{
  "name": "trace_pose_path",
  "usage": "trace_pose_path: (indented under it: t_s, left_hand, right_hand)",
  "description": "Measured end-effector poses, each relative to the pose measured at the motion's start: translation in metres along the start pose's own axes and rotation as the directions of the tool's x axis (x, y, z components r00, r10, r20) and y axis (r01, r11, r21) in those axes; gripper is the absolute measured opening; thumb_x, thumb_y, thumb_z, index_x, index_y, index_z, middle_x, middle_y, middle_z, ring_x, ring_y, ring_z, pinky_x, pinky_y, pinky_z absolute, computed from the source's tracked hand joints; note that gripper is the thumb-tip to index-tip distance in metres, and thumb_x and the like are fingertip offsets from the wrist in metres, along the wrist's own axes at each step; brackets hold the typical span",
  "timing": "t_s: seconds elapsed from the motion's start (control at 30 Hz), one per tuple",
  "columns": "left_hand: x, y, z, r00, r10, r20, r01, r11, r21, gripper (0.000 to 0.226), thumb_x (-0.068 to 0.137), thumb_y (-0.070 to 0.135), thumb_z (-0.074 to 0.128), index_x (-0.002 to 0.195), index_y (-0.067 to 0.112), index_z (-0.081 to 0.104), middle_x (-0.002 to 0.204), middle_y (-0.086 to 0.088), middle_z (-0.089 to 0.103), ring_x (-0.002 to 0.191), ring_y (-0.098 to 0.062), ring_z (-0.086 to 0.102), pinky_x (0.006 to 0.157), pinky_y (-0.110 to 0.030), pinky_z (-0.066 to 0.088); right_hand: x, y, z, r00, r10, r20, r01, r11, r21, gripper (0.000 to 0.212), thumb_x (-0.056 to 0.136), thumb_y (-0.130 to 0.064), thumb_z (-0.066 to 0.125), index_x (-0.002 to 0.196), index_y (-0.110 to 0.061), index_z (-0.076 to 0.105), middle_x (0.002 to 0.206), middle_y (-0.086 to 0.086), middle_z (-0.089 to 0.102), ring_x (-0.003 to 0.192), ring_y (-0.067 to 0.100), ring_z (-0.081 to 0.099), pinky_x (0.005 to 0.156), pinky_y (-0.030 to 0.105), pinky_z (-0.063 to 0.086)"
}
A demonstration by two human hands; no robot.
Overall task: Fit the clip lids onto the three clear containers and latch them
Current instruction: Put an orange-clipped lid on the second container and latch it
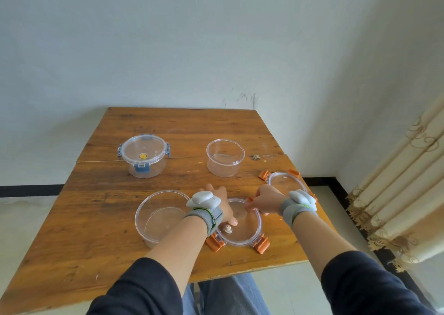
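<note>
Head view: we take the big lid (240,228), flat on the counter (120,242) with orange clips, as our landmark. Our left hand (222,205) lies spread open across its far left part, thumb beside the small vent knob (227,229). Our right hand (265,200) pinches its far right rim. Just left stands the big open container (159,215); our left forearm crosses its edge. Beyond-right lies a smaller orange-clip lid (286,182), partly hidden by our right wrist. Farther back stand a small open container (225,161) and, far left, a latched blue-clip container (144,156).
</note>
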State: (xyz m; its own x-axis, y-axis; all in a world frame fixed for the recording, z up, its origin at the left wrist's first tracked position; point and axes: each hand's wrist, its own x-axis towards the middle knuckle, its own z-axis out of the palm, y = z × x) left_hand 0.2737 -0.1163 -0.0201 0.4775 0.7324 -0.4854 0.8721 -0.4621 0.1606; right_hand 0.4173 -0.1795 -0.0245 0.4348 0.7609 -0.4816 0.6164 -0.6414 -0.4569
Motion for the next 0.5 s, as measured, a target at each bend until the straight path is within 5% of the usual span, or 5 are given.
trace_pose_path:
  t_s: [0.1, 0.23, 0.33, 0.43, 0.5]
  left_hand:
    - [0.0, -0.001, -0.007, 0.999, 0.025, -0.027, -0.028, 0.99, -0.139, 0.08, 0.07, 0.048, 0.076, 0.134, 0.015, 0.042, 0.132, -0.011, 0.049, 0.113, -0.032, 0.055, 0.095, -0.045, 0.048]
    - [-0.004, -0.011, -0.031, 0.98, 0.078, -0.183, -0.156, 0.874, -0.46, 0.055, 0.077, 0.026, 0.073, 0.125, 0.008, 0.053, 0.112, -0.008, 0.06, 0.098, -0.026, 0.058, 0.081, -0.032, 0.046]
    - [-0.013, -0.026, -0.057, 0.98, -0.009, -0.2, -0.165, 0.531, -0.831, 0.03, 0.08, 0.016, 0.068, 0.108, 0.011, 0.06, 0.099, -0.01, 0.06, 0.087, -0.026, 0.057, 0.075, -0.033, 0.049]
    - [-0.026, -0.048, -0.077, 0.994, -0.092, -0.056, -0.03, 0.27, -0.962, 0.051, 0.078, 0.051, 0.064, 0.113, 0.015, 0.052, 0.11, -0.015, 0.061, 0.096, -0.029, 0.064, 0.072, -0.033, 0.058]
    - [-0.033, -0.063, -0.083, 0.998, -0.056, -0.008, -0.003, 0.076, -0.997, 0.055, 0.08, 0.05, 0.061, 0.12, 0.013, 0.049, 0.117, -0.021, 0.057, 0.098, -0.036, 0.064, 0.078, -0.039, 0.06]
  right_hand:
    - [-0.012, -0.009, -0.022, 0.992, -0.096, 0.077, 0.086, 0.988, 0.128, 0.02, 0.09, -0.017, 0.064, 0.08, -0.001, 0.068, 0.071, 0.009, 0.073, 0.058, 0.013, 0.067, 0.061, 0.023, 0.058]
    - [-0.028, -0.031, -0.053, 0.963, -0.266, -0.046, 0.27, 0.948, 0.165, 0.016, 0.09, -0.015, 0.066, 0.097, -0.001, 0.067, 0.086, 0.008, 0.076, 0.068, 0.013, 0.072, 0.073, 0.028, 0.059]
    - [-0.035, -0.054, -0.071, 0.909, -0.379, -0.173, 0.412, 0.88, 0.236, 0.01, 0.089, -0.012, 0.068, 0.094, -0.003, 0.068, 0.081, 0.007, 0.074, 0.065, 0.015, 0.071, 0.066, 0.027, 0.057]
    - [-0.041, -0.082, -0.07, 0.804, -0.472, -0.363, 0.573, 0.779, 0.257, 0.008, 0.086, -0.015, 0.07, 0.092, -0.009, 0.069, 0.086, 0.008, 0.076, 0.074, 0.018, 0.072, 0.071, 0.028, 0.055]
    - [-0.047, -0.101, -0.059, 0.734, -0.526, -0.429, 0.646, 0.735, 0.204, 0.01, 0.084, -0.019, 0.073, 0.093, -0.017, 0.07, 0.091, 0.005, 0.075, 0.083, 0.018, 0.07, 0.077, 0.03, 0.054]
